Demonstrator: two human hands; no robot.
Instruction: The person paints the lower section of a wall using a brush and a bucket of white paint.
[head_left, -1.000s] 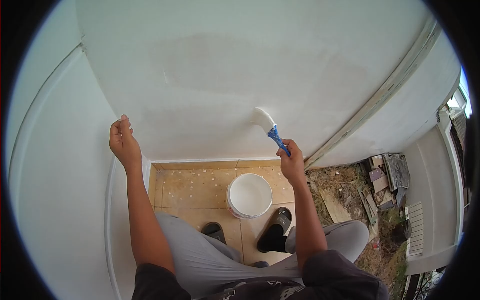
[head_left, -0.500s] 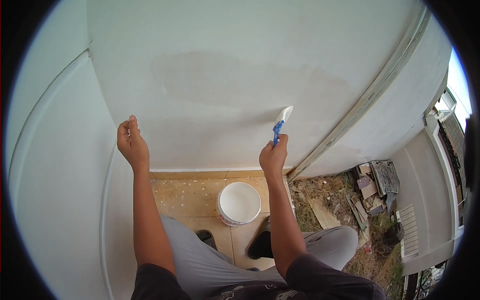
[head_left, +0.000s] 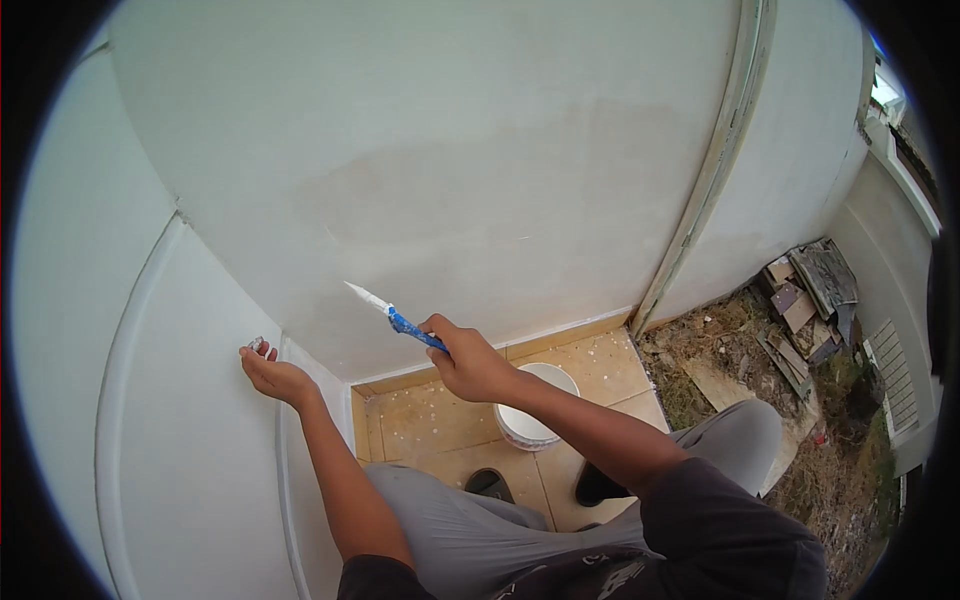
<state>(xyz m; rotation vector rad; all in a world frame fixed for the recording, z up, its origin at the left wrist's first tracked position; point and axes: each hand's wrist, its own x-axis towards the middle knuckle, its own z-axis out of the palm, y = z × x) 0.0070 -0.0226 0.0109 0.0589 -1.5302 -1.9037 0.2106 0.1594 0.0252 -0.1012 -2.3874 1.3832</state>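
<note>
My right hand point(head_left: 470, 358) is wrapped round the blue handle of a paintbrush point(head_left: 405, 326). The brush's white bristles point up and left, close in front of the pale wall point(head_left: 480, 150). Off to the left, my left hand point(head_left: 278, 374) is turned palm up with its fingers curled. A small whitish-grey thing shows at those fingertips, and I cannot tell what it is. Below my right forearm stands a white bucket point(head_left: 555, 376) on the tiles, its rim partly covered by the arm.
Paint-spotted beige tiles point(head_left: 430, 415) lie at the foot of the wall. A side wall point(head_left: 200, 400) with raised moulding rises on the left. To the right are a vertical trim strip point(head_left: 700, 200), dry ground and stacked boards point(head_left: 815, 290). Dark slippers point(head_left: 490, 485) are by the bucket.
My right hand has swung left with the paintbrush, whose bristles now point left. My left hand has turned palm up, low by the side wall. The view has shifted left.
</note>
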